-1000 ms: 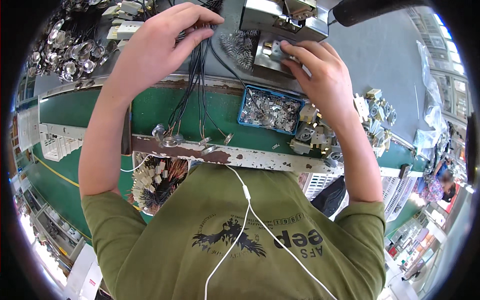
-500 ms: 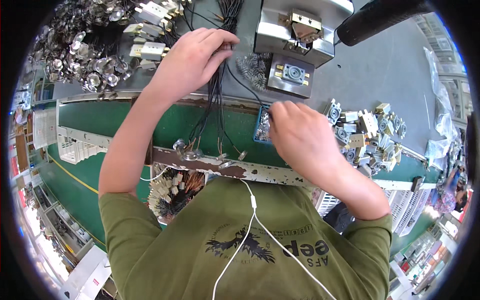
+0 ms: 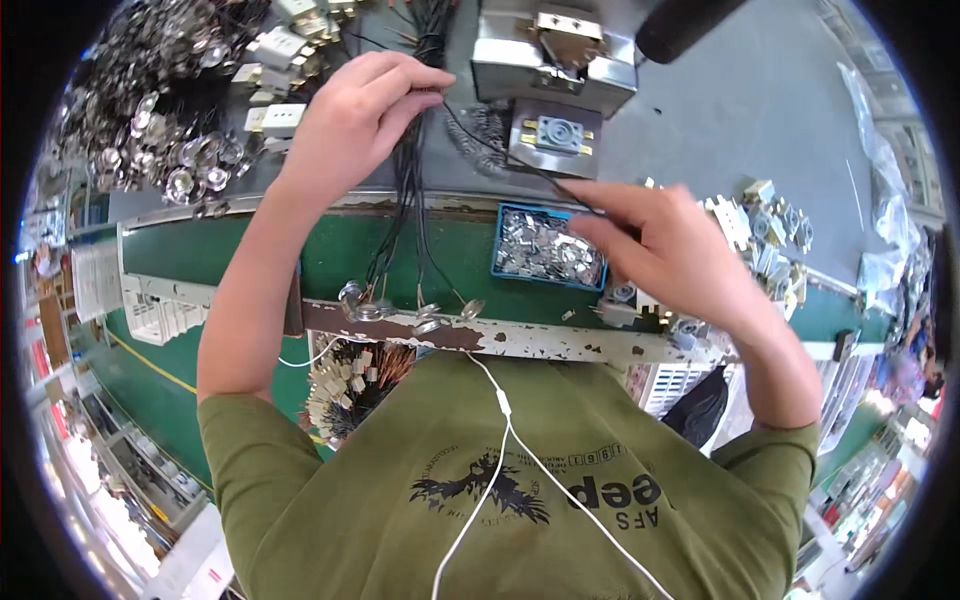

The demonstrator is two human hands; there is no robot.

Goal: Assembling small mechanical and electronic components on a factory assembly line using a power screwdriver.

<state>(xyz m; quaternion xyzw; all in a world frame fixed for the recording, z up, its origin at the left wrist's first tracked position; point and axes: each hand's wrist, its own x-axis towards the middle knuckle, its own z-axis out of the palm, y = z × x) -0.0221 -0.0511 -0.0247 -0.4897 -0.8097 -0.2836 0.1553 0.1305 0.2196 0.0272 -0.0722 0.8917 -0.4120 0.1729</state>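
My left hand (image 3: 355,125) is closed in a pinch on a black wire (image 3: 500,151), beside the hanging bundle of black wires (image 3: 408,170). This one wire stretches rightward, slanting toward me, past the front of a metal block. Its other end goes into my right hand (image 3: 685,255), whose thumb and forefinger are closed on it; the tip is hidden. Below and left of the right fingers stands a blue tray (image 3: 548,280) of small shiny metal pieces. Round metal caps (image 3: 430,325) sit at the bundle's lower ends, by the bench's front edge.
A metal fixture (image 3: 555,85) stands at the back, with a part with brass tabs (image 3: 560,133) on its front block. Loose springs (image 3: 470,135) lie beside it. Metal caps (image 3: 185,150) and white blocks (image 3: 280,50) are heaped left, similar parts (image 3: 770,240) right. A dark tube (image 3: 690,25) juts in above.
My right hand has moved right, away from the blue tray, drawing the wire out straighter and uncovering the tray. My left hand stays by the bundle. The whole view has shifted slightly.
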